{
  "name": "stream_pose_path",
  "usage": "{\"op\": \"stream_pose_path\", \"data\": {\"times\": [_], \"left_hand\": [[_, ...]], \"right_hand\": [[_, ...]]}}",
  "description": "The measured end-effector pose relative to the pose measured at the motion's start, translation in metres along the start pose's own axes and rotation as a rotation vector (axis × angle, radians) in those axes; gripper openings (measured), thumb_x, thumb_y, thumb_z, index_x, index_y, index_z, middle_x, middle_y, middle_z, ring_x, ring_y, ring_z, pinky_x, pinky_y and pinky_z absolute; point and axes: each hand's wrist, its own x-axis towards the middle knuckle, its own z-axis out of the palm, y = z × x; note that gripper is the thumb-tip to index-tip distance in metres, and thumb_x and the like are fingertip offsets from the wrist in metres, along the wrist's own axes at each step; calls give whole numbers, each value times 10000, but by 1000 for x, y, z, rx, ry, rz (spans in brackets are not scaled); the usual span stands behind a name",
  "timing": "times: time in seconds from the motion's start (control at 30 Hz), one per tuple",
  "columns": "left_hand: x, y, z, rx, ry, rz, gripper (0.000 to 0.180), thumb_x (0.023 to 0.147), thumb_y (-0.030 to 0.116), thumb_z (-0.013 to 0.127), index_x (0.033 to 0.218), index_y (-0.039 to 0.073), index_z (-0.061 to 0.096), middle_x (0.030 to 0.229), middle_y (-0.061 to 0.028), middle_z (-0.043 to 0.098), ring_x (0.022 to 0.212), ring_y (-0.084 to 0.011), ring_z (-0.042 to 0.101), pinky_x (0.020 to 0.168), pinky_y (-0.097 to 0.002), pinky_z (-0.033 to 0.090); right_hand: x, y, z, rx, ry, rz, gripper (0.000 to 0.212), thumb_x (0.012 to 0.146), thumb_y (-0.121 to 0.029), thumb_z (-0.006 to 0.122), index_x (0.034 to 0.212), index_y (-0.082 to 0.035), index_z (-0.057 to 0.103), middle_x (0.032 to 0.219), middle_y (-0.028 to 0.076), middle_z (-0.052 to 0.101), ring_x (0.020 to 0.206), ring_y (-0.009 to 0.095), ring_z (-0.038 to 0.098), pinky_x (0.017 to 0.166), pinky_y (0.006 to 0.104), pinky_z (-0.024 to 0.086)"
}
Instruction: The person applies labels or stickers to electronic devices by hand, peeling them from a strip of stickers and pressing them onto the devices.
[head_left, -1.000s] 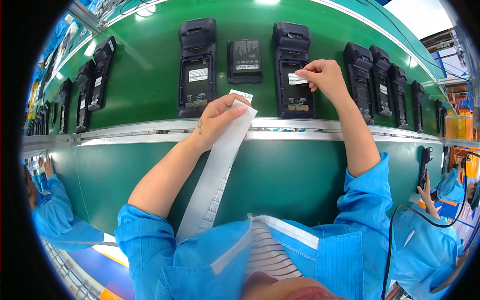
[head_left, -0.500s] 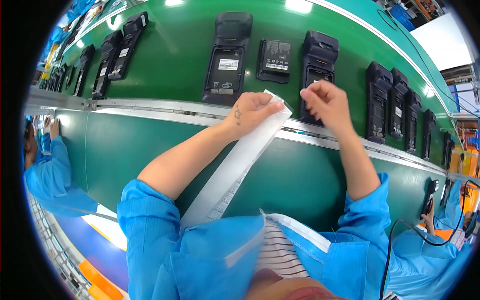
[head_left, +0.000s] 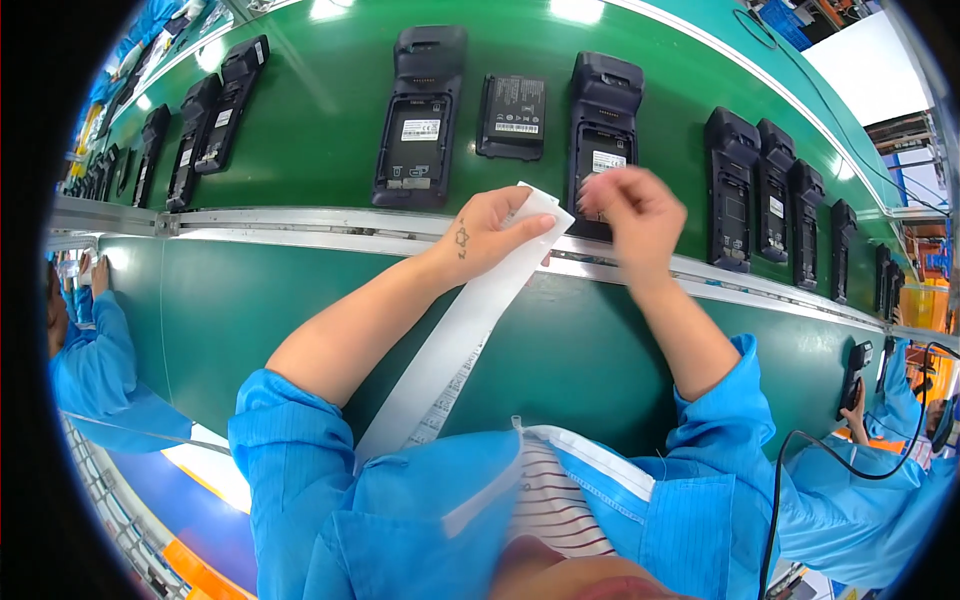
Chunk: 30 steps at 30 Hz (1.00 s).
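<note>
My left hand (head_left: 497, 232) is closed on a long white label strip (head_left: 440, 345), thumb on top, near its far end. The strip runs down toward my chest, with printed labels along its lower edge. My right hand (head_left: 640, 210), partly blurred, has its fingers bunched together over the lower part of a dark handheld device (head_left: 606, 100). Whether anything is between those fingers is too small to tell. The device lies back up with its battery bay exposed and a white label in it. Left of it lie a black battery (head_left: 512, 118) and another open device (head_left: 420, 115).
More dark devices (head_left: 733, 190) lie on the green belt (head_left: 310, 130) at right and left. A metal rail (head_left: 330, 235) divides the belt from the green work surface (head_left: 270, 300). Co-workers in blue sit at the far left and right; a black cable (head_left: 790, 450) hangs at right.
The devices and battery have shifted left in view, more than my left hand. My right hand has moved slightly left and down, staying over the same device, whose white label shows more fully.
</note>
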Motion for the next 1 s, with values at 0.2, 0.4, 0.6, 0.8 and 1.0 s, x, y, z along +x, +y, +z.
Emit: {"op": "stream_pose_path", "data": {"times": [0.2,0.4,0.6,0.8,1.0], "left_hand": [[6,-1,4,5,-30,11,249,774,185,575,920,-15,554,785,-63,579,672,-96,555,606,-223,444],[10,-9,7,129,8,9,249,761,198,591,904,-4,572,792,-43,580,679,-77,528,604,-211,428],[11,-6,13,163,2,63,234,772,187,569,917,11,518,736,-84,572,620,-120,574,498,-234,477],[14,-9,18,-59,-42,20,235,801,189,520,953,18,466,742,-86,554,662,-136,575,497,-254,482],[18,-12,22,-116,-81,15,245,822,222,477,946,10,469,737,-96,555,654,-137,571,494,-256,482]], "right_hand": [[65,9,-53,-249,-91,175,130,700,-97,633,727,20,583,591,40,559,500,81,520,479,194,450],[70,9,-52,-434,-176,211,144,675,-112,649,690,21,598,563,46,557,489,76,527,451,191,452],[73,7,-51,-486,-218,222,166,678,-128,653,695,27,596,569,44,556,484,73,520,454,184,444],[74,7,-52,-479,-229,235,177,686,-138,654,695,27,592,569,38,550,480,69,510,451,180,433],[76,4,-50,-538,-255,240,171,678,-129,651,701,28,588,573,45,556,485,75,521,451,185,443]]}}
